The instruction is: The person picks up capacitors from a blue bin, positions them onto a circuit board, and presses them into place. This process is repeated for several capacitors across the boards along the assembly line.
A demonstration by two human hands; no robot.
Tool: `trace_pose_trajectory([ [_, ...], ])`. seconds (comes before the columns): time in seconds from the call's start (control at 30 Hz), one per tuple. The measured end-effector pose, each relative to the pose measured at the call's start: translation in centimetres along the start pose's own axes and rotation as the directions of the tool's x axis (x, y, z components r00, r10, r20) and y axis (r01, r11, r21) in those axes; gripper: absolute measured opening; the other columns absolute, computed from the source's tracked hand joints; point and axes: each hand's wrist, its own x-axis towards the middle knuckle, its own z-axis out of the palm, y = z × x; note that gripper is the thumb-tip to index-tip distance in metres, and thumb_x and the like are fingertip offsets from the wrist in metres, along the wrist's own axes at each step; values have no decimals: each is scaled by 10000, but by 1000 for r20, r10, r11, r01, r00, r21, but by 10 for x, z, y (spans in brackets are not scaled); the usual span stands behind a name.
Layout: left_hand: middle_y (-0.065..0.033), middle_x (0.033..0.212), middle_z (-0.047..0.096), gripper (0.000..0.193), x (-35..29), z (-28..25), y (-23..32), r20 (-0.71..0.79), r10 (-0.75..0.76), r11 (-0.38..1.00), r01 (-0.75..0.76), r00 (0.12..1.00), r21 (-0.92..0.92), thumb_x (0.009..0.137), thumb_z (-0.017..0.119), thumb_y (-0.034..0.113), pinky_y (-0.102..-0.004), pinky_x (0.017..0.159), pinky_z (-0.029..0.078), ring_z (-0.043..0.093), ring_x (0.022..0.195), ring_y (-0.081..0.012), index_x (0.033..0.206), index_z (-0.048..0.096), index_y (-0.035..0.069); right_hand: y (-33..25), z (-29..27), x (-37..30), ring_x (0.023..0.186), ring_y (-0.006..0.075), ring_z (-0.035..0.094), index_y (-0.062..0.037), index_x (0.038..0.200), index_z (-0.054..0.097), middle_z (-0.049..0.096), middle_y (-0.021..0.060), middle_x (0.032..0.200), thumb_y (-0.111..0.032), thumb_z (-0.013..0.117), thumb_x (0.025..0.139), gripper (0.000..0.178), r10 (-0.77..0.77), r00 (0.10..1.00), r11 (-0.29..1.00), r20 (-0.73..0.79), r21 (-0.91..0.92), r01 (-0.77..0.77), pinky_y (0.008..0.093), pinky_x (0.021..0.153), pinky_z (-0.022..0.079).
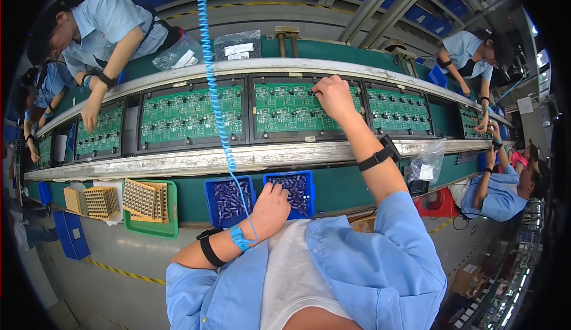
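Landmark: green printed circuit panel in black rectangular frame (285, 107). Right hand (334, 97) above the panel's far half, fingertips at its surface; cannot tell whether gripping a part. Left hand (270, 212) at blue plastic bin (312, 194) of small dark purple cylindrical components (300, 185), bodyward of the panel; fingers curled, cannot tell whether holding any. Step judged: placing components by hand. Keep upright, align before pressing straight down, avoid nudging neighbours, verify seating before release.

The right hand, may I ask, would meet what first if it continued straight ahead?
The right hand would probably meet the green circuit board, though depth and existing contact are unclear.
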Motion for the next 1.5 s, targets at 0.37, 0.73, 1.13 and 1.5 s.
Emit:
trace_pose_trajectory([
  [0.37, -40, 880, 706, 128, 5, -33, -25, -135, -177, 764, 50, 975, -643, 790, 781, 161, -430, 904, 454, 646, 928, -266, 885, 728, 93, -15, 1, -4, 987, 281, 644, -131, 906, 797, 762, 14, 952, -152, 763, 839, 78, 150, 987, 989, -62, 12, -149, 448, 858, 495],
  [0.73, -35, 910, 715, 143, 10, -57, -45, -21, -506, 154, 66, 863, -986, 866, 792, 72, -294, 792, 527, 656, 872, -123, 962, 699, 22, 2, -4, 6, 964, 324, 674, -144, 933, 794, 772, 61, 933, -176, 735, 846, 110, 200, 978, 980, 66, -18, -199, 488, 845, 538],
  [1.13, -12, 932, 696, 159, 5, -60, -46, 66, -548, 10, 85, 834, -996, 870, 791, 57, -263, 806, 507, 613, 891, -97, 984, 688, 17, 8, -7, 9, 973, 328, 702, -141, 971, 789, 774, 88, 965, -163, 703, 886, 123, 203, 969, 977, 141, 38, -210, 493, 872, 540],
  [1.5, -6, 939, 692, 170, 5, -56, -47, 64, -555, -15, 67, 830, -998, 866, 798, 71, -272, 838, 498, 603, 905, -99, 987, 689, 24, 9, -13, 12, 898, 347, 713, -84, 985, 757, 756, 133, 917, -138, 745, 849, 147, 245, 946, 951, 210, 135, -277, 460, 827, 562],
])
